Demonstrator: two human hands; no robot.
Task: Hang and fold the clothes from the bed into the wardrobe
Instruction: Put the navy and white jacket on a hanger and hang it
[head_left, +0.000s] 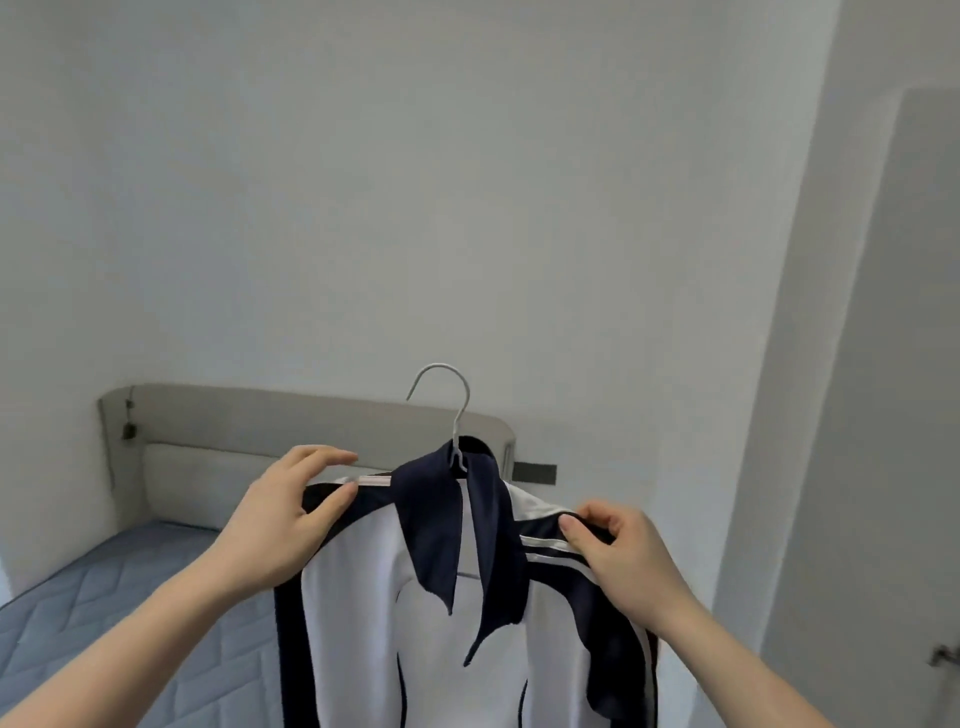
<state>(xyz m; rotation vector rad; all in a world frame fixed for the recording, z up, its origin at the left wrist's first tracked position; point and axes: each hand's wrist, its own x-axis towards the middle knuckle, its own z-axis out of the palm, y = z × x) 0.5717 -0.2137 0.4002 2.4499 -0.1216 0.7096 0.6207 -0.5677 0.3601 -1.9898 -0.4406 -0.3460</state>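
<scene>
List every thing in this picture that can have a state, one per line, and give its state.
Jacket: on the hanger, held up, collar open.
Hanger: inside the jacket, hook free, not on a rail.
Left hand: holds the jacket's shoulder.
Right hand: pinches the other shoulder.
Bed: bare blue mattress showing.
Door: handle at the edge; open or shut unclear.
</scene>
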